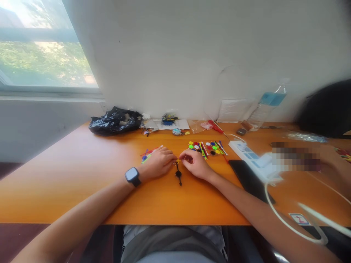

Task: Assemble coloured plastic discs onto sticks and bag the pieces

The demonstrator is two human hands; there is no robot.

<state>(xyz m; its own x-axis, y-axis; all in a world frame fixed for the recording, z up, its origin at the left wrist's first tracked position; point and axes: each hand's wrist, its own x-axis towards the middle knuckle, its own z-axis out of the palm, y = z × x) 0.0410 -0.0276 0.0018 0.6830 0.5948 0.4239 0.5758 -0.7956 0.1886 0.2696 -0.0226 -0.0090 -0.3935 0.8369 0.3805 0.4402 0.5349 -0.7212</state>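
Observation:
My left hand [161, 162], with a watch [132, 176] on its wrist, rests low over the table with its fingers closed. Opposite it, my right hand [196, 165] has thumb and forefinger pinched together. Between the two sets of fingertips is a small yellow plastic piece [178, 161], partly hidden by them. Just below it on the table lies a black arrow-ended stick with a round black disc [178, 174] at its middle. Behind my left hand, a few coloured pieces [144, 157] show in part. Beyond my right hand lie several coloured discs and sticks [203, 149].
A black plastic bag [115, 121], a tape roll [176, 132] and a red-handled screwdriver [215, 126] lie along the wall. On the right are a white power strip [246, 155], a dark flat device [248, 179], a tilted bottle [264, 107] and another person's arm [336, 164].

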